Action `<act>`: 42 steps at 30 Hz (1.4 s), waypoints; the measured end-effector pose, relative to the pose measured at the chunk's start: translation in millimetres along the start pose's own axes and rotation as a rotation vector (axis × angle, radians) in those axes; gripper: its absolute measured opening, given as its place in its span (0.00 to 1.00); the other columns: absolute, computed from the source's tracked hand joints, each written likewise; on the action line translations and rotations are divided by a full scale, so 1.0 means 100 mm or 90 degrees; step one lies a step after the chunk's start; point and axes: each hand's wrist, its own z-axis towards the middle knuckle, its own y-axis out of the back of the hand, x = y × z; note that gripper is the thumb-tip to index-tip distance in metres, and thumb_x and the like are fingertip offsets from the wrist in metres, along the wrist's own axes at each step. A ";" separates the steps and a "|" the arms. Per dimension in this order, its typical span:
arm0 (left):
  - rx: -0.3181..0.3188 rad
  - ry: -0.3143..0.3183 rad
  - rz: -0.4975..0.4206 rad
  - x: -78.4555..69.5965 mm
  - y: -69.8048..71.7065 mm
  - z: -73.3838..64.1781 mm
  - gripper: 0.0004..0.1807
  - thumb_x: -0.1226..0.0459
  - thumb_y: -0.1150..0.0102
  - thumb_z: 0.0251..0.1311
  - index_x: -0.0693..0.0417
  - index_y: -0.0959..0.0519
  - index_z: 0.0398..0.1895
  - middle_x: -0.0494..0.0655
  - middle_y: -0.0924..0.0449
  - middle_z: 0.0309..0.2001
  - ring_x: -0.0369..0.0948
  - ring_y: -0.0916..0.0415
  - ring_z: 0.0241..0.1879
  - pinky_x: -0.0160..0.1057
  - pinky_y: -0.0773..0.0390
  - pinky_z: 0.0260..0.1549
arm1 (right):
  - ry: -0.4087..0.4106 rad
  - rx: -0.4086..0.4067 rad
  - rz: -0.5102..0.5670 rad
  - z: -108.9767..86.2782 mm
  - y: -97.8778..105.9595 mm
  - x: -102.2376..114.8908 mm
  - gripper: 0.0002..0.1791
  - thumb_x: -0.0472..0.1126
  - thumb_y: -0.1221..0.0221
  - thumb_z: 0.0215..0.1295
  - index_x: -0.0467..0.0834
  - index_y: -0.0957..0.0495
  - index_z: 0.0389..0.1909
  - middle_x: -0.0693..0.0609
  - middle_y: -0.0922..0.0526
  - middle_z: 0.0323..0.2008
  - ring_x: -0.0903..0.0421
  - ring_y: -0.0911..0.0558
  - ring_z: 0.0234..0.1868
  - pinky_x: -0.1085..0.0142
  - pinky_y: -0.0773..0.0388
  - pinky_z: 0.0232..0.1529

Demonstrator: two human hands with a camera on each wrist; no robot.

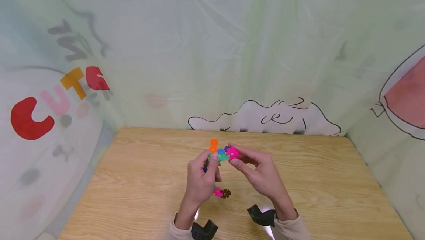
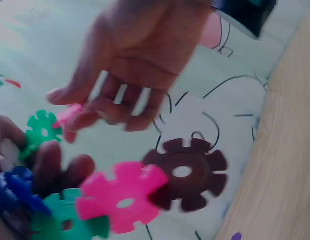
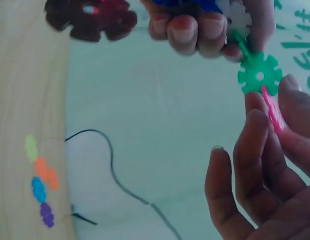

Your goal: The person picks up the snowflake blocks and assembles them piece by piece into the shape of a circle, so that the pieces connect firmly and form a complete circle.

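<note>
My left hand (image 1: pixel 200 181) grips a chain of slotted plastic snowflake discs. From its lower end hang a pink disc (image 2: pixel 115 197) and a brown disc (image 2: pixel 187 175), joined to a green disc (image 2: pixel 70 220). A dark blue disc (image 2: pixel 17 190) shows by the left fingers, and a white disc (image 3: pixel 239 21) is partly hidden there. At the other end, a green disc (image 3: pixel 260 75) sticks out toward my right hand (image 1: pixel 262 173). Between thumb and fingertips, the right hand pinches a bright pink disc (image 1: pixel 232 153), whose edge meets the green disc's rim. Whether the two are fully interlocked I cannot tell.
On the wooden table (image 1: pixel 139 181), beyond the hands, lie orange discs (image 1: pixel 214 142), a light blue disc (image 1: pixel 221 151) and a purple disc (image 1: pixel 227 148). A light green disc (image 3: pixel 31 148) lies beside them. A printed curtain (image 1: pixel 212 48) hangs behind the table's far edge.
</note>
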 end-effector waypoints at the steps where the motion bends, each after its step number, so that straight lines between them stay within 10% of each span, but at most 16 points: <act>1: 0.000 0.033 0.005 0.01 0.03 0.00 0.15 0.67 0.52 0.82 0.57 0.26 0.31 0.52 0.23 0.14 0.41 0.22 0.14 0.33 0.19 0.15 | -0.022 0.008 -0.005 0.02 0.00 -0.04 0.22 0.35 0.34 0.73 0.41 0.18 0.66 0.46 0.09 0.45 0.62 0.12 0.41 0.68 0.13 0.46; 11: -0.077 0.278 -0.137 0.08 0.29 0.08 0.16 0.59 0.64 0.87 0.65 0.33 0.53 0.64 0.14 0.30 0.48 0.11 0.26 0.47 0.08 0.33 | -0.242 0.055 -0.103 0.12 -0.35 -0.79 0.26 0.44 0.36 0.76 0.44 0.24 0.72 0.44 0.11 0.49 0.52 0.13 0.44 0.62 0.14 0.43; 18: -0.126 0.385 -0.323 0.15 0.34 0.10 0.23 0.63 0.66 0.83 0.67 0.35 0.71 0.41 0.22 0.25 0.37 0.20 0.20 0.34 0.14 0.28 | -0.226 0.183 -0.181 0.10 -0.70 -0.99 0.37 0.44 0.34 0.73 0.41 0.34 0.79 0.47 0.13 0.38 0.57 0.17 0.34 0.62 0.18 0.37; 22: -0.125 0.428 -0.392 0.18 0.34 0.11 0.21 0.58 0.65 0.80 0.62 0.33 0.65 0.37 0.32 0.22 0.35 0.31 0.19 0.29 0.25 0.24 | -0.231 0.210 -0.259 0.15 -0.81 -0.97 0.38 0.51 0.35 0.73 0.47 0.34 0.80 0.52 0.20 0.29 0.57 0.25 0.27 0.64 0.30 0.28; 30: -0.101 0.418 -0.478 0.25 0.28 0.10 0.13 0.54 0.57 0.84 0.52 0.30 0.42 0.36 0.33 0.18 0.34 0.32 0.14 0.27 0.28 0.18 | -0.214 0.288 -0.493 0.20 -0.99 -1.06 0.36 0.65 0.43 0.75 0.58 0.34 0.80 0.38 0.17 0.44 0.50 0.26 0.25 0.60 0.27 0.25; 36: -0.099 0.421 -0.472 0.26 0.27 0.10 0.12 0.52 0.56 0.84 0.49 0.36 0.43 0.35 0.38 0.18 0.32 0.34 0.13 0.28 0.34 0.16 | -0.227 0.226 -0.412 0.20 -0.95 -1.02 0.24 0.56 0.37 0.74 0.51 0.17 0.66 0.41 0.09 0.47 0.43 0.13 0.40 0.56 0.19 0.34; 42: -0.109 0.422 -0.459 0.26 0.31 0.11 0.18 0.50 0.53 0.83 0.47 0.39 0.34 0.35 0.40 0.19 0.32 0.36 0.14 0.29 0.37 0.17 | -0.220 0.091 -0.371 0.21 -0.92 -1.02 0.10 0.48 0.24 0.61 0.45 0.08 0.31 0.52 0.10 0.28 0.56 0.19 0.27 0.66 0.26 0.26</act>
